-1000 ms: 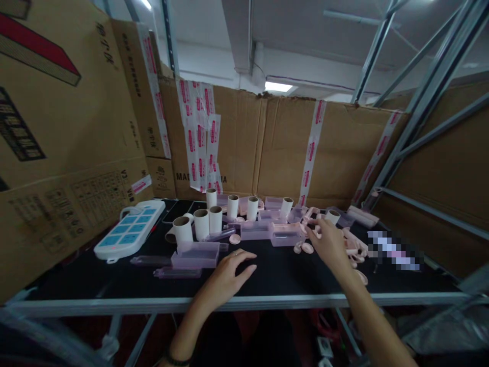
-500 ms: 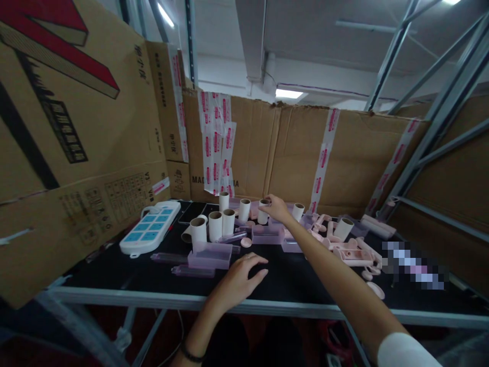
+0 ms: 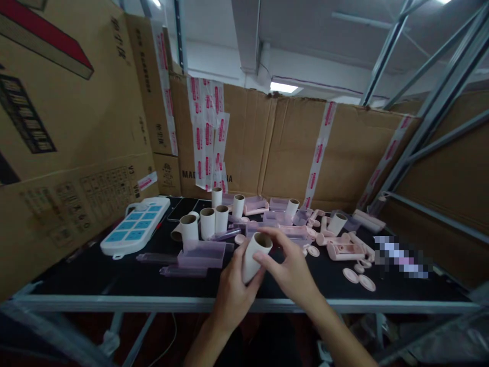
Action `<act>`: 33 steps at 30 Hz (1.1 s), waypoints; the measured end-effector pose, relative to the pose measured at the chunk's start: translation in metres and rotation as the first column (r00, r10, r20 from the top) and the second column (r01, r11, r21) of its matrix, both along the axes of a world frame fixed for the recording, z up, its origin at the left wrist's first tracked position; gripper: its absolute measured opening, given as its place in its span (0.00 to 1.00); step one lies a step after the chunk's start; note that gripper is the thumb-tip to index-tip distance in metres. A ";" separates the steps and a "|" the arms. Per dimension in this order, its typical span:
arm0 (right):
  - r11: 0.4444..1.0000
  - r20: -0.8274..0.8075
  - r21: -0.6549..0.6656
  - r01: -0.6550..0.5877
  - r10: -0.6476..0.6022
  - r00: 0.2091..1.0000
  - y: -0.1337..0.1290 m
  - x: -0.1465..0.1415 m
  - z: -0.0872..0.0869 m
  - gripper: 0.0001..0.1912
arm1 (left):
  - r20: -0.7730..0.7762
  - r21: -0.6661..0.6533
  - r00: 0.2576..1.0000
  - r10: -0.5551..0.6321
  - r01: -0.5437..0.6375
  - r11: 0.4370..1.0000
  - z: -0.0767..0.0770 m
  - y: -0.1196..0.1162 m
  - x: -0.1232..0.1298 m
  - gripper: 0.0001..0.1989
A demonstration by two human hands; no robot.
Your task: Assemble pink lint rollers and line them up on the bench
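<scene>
Grip: left hand [image 3: 234,285] closes round white tube [image 3: 249,262], right hand [image 3: 292,264] clasps its upper end | Place: tilted, above table [image 3: 126,278], right of purple box [image 3: 202,254] | Change: tube no longer stands among other tubes [image 3: 207,225]; reaching apparently gives way to two-handed handling.

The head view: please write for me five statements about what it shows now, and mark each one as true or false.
1. The left hand and the right hand both touch the same white tube. True.
2. The white tube's visible open end faces down. False: it faces up.
3. A white power strip lies on the table, left of the left hand. True.
4. Two pink discs lie right of the right hand. True.
5. The power strip is nearer to the right hand than to the left hand. False: it is nearer to the left hand.
</scene>
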State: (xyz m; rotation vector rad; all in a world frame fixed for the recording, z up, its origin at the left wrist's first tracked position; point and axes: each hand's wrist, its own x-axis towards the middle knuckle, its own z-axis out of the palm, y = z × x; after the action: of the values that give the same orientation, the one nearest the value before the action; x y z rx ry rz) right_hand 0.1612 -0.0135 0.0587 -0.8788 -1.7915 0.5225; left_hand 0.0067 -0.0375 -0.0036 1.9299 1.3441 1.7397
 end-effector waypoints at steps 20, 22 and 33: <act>0.979 0.678 0.201 0.040 -0.168 0.716 0.003 -0.016 -0.059 0.17 | 0.598 -0.255 0.800 -0.041 0.238 0.937 0.028 -0.033 -0.008 0.20; 0.972 0.646 0.222 0.075 -0.204 0.736 -0.011 0.004 -0.069 0.18 | 0.555 -0.310 0.829 -0.075 0.290 0.906 0.022 -0.026 -0.010 0.23; 0.964 0.468 0.267 -0.015 -0.116 0.876 -0.036 0.068 -0.108 0.22 | 0.305 -0.520 0.901 -0.308 0.429 0.739 0.013 0.039 0.006 0.22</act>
State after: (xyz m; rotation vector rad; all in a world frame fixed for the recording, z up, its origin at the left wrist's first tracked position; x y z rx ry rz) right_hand 0.2293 -0.0498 -0.0489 -0.9170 -2.2181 0.0147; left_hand 0.0129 0.0013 0.0096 1.4942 1.1341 1.1172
